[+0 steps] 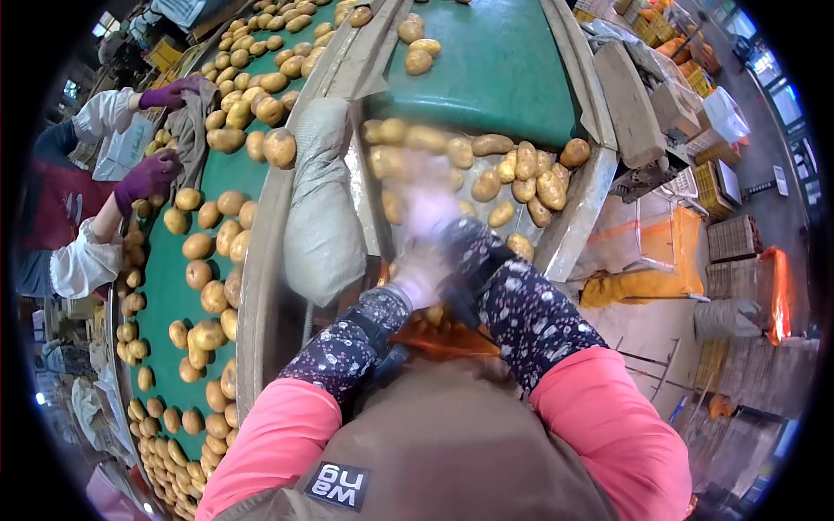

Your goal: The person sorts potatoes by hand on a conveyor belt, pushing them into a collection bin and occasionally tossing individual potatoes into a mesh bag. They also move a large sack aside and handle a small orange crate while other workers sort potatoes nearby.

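Note:
My right hand [430, 208], smeared by motion, is over the metal chute [569, 221] at the end of a green belt [486, 82]. Several potatoes [526, 161] lie in that chute, and those nearest my right hand are blurred. Closer to my body is my left hand [420, 273], near the chute's lower mouth and just below my right hand. Motion blur hides the fingers of both hands, so whether they hold anything cannot be seen. Beneath my wrists, an orange net bag [447, 339] shows partly, with some potatoes at its opening.
A stuffed cloth sack [326, 204] rests along the chute's left side. Left of it runs another green belt [178, 291] covered with potatoes. A co-worker's purple-gloved hands [148, 178] hold a grey cloth there. Orange netting [643, 260] and crates [734, 239] stand at right.

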The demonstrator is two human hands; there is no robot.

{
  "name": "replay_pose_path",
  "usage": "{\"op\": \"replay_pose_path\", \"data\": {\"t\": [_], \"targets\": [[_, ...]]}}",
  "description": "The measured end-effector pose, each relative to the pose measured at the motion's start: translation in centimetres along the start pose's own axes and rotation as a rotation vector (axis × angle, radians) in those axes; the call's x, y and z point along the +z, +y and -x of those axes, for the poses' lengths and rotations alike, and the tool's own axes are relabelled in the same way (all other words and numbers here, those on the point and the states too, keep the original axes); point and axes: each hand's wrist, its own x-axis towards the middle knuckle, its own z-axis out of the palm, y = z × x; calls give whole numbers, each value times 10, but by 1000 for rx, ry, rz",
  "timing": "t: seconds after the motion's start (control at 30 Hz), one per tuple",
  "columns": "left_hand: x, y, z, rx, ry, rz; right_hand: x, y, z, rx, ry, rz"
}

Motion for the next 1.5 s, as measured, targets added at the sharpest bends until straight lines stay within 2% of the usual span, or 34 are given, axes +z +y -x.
{"op": "replay_pose_path", "data": {"t": [0.07, 0.1, 0.13, 0.17, 0.23, 0.3, 0.33, 0.37, 0.4, 0.47, 0.5, 0.6, 0.63, 0.67, 0.73, 0.83, 0.93, 0.97, 1.07, 1.17, 1.27, 1.37, 1.47, 1.5], "targets": [[-17, 0, 7, 26, -16, 118, 2, -7, 21, 10, 49, 133], [-22, -4, 6, 86, 24, 123, 10, -4, 33, 25, 107, 213], [-7, -7, 3, 137, 155, 146, 12, -5, 44, 45, 164, 291], [8, -10, 0, 190, 286, 161, 5, 9, 56, 17, 41, 209], [6, -11, -1, 254, 451, -55, -17, 19, 59, 28, -192, 127], [5, -12, -7, 213, 538, -45, -49, 42, 52, 202, -81, 50], [4, -14, -14, 139, 544, 73, -64, 56, 48, 288, -24, 10], [4, -16, -20, 64, 546, 190, -75, 67, 43, 412, 107, 121], [5, -21, -24, 27, 504, 175, -85, 79, 39, 534, 240, 232], [8, -35, -29, -35, 418, 135, -104, 103, 29, 860, 75, 262], [9, -37, -30, -26, 383, 109, -108, 110, 32, 901, 48, 71], [19, -33, -28, -18, 408, 94, -90, 106, 36, 937, -121, 220], [16, -31, -24, 7, 394, 103, -90, 96, 35, 922, -134, 342], [13, -28, -20, 33, 380, 111, -93, 86, 38, 922, -241, 343], [10, -27, -22, 122, 401, 133, -101, 60, 47, 766, -211, 302], [9, -30, -29, 286, 483, 127, -78, 38, 59, 628, -40, 285], [5, -29, -35, 299, 468, 198, -68, 40, 59, 707, -314, 64], [3, -28, -35, 297, 457, 180, -52, 44, 73, 582, -121, 100], [0, -34, -26, 303, 417, 115, -54, 57, 73, 463, -98, -217], [6, -36, -20, 331, 398, 86, -70, 57, 46, 533, -18, -281], [0, -35, -18, 324, 369, 106, -54, 61, 14, 293, 144, -138], [-1, -28, -14, 312, 388, 88, -38, 46, -1, 387, 58, -84], [-27, -21, -7, 267, 317, 71, -34, 38, -9, 368, 126, 71], [-29, -18, -9, 262, 331, 80, -29, 41, -10, 307, 138, 134]]}}
